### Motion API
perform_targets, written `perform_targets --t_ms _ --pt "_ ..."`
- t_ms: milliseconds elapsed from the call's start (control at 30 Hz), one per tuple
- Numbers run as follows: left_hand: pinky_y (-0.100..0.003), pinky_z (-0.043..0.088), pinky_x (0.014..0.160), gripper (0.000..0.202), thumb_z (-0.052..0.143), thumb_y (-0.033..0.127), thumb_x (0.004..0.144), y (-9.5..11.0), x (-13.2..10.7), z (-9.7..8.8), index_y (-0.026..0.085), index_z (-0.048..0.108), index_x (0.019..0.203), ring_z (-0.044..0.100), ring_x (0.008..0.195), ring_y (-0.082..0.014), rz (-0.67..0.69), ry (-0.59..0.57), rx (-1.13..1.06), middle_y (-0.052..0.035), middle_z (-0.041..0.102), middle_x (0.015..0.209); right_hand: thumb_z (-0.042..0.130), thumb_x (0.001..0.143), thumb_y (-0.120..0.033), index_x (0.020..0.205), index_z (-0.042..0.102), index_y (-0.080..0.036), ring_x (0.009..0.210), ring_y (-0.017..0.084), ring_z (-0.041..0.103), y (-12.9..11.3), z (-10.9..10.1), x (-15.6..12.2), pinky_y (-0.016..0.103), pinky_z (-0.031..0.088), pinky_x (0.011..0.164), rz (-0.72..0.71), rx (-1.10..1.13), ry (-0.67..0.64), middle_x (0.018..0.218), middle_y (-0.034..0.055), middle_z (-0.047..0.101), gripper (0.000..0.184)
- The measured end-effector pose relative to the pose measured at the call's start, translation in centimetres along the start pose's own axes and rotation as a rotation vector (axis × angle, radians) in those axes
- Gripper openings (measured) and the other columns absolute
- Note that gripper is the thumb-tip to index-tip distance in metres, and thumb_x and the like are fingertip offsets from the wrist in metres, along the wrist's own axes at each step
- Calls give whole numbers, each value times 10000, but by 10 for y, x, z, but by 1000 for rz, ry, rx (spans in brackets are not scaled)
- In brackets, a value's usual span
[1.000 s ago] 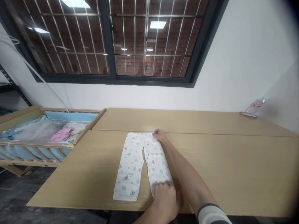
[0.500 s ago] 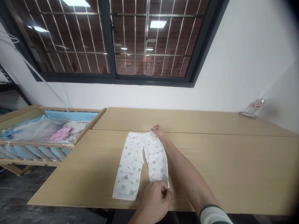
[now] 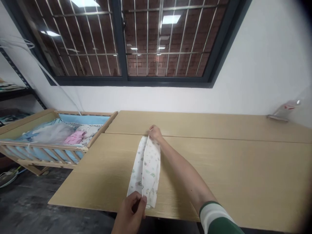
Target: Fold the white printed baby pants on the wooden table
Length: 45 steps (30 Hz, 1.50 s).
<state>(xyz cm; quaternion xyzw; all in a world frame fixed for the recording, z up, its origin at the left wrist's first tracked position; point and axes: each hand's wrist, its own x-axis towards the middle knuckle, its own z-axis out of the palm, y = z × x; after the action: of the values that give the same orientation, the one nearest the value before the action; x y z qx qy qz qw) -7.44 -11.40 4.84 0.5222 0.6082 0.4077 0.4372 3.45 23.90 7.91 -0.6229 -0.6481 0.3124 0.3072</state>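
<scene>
A small pair of white pants (image 3: 151, 169) with a green and grey print lies on the wooden table, one leg folded over the other. My left hand (image 3: 133, 208) pinches the hem at the near end, close to the table's front edge. At the far end, my right hand (image 3: 155, 132) is closed on the waistband, its arm stretched across the table from the right. Some of the cloth under my fingers is hidden.
The wooden table (image 3: 219, 169) has a seam running across it. To the left stands a wooden crib (image 3: 80, 149) with blue lining, pink cloth (image 3: 74, 137) and other fabric inside. A clear plastic bag (image 3: 284, 109) lies at the back right by the wall, below a barred window.
Both hands have moved left with the right side of the pants, laying that leg over the other. The pants were spread flat before. The view has shifted slightly.
</scene>
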Motion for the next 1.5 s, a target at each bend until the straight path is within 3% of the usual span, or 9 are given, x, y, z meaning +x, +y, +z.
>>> perform_targets --t_ms 233,633,800,900,1033,1167,1267,1367,1500 --pt "-258 322 576 406 428 506 950 -33 3 -19 226 463 657 508 558 -141 -23 74 327 37 491 561 624 828 -181 1028 611 -205 963 225 663 -7 43 1 271 472 763 -21 -207 13 1028 87 706 202" --pt "-285 369 590 262 432 334 958 -37 -2 -31 244 590 769 711 725 -229 -77 145 900 -19 728 738 568 906 -260 1075 595 -220 977 238 674 -8 61 -11 289 477 746 -32 -314 -45 1038 90 705 176" --pt "-352 480 707 301 472 421 982 -41 -8 -26 235 578 770 687 747 -247 237 393 1040 -46 689 735 484 976 -340 1079 593 -219 908 224 673 -17 46 -23 276 454 699 -80 -298 -38 996 84 715 192" --pt "-361 522 792 175 527 361 967 -48 -10 -19 225 634 988 694 881 -244 558 403 1000 -81 730 967 464 990 -296 1103 594 -212 876 209 668 -23 33 -43 268 443 713 -218 -277 -72 953 67 723 192" --pt "-356 533 911 414 581 338 936 -58 -14 -1 192 548 1322 634 1195 -265 768 377 1014 -130 658 1330 480 1004 -358 1212 587 -214 946 221 672 -23 16 -95 284 459 782 -483 -302 -246 1054 77 729 274" --pt "-381 492 995 539 581 390 916 -70 -20 13 169 510 1403 588 1274 -272 809 414 1096 -134 633 1389 471 1007 -518 1401 530 -227 1221 266 606 -12 5 -162 360 471 979 -801 -323 -576 1401 119 601 493" --pt "-413 464 995 578 567 449 903 -83 -23 18 178 519 1411 593 1266 -287 801 459 1171 -142 639 1385 458 1017 -515 1549 389 -224 1496 269 340 0 2 -201 390 302 1195 -1016 -295 -754 1627 117 358 611" --pt "-434 448 982 550 588 463 884 -95 -23 21 205 567 1369 611 1241 -303 803 480 1230 -145 656 1362 438 1031 -494 1595 310 -220 1552 250 204 15 4 -220 386 172 1257 -1070 -290 -837 1679 110 227 640" --pt "-447 445 961 540 602 445 875 -99 -24 27 240 578 1375 603 1255 -318 771 485 1246 -149 636 1391 413 1037 -526 1596 310 -256 1560 229 172 34 9 -217 407 112 1270 -1003 -336 -830 1675 86 239 629"
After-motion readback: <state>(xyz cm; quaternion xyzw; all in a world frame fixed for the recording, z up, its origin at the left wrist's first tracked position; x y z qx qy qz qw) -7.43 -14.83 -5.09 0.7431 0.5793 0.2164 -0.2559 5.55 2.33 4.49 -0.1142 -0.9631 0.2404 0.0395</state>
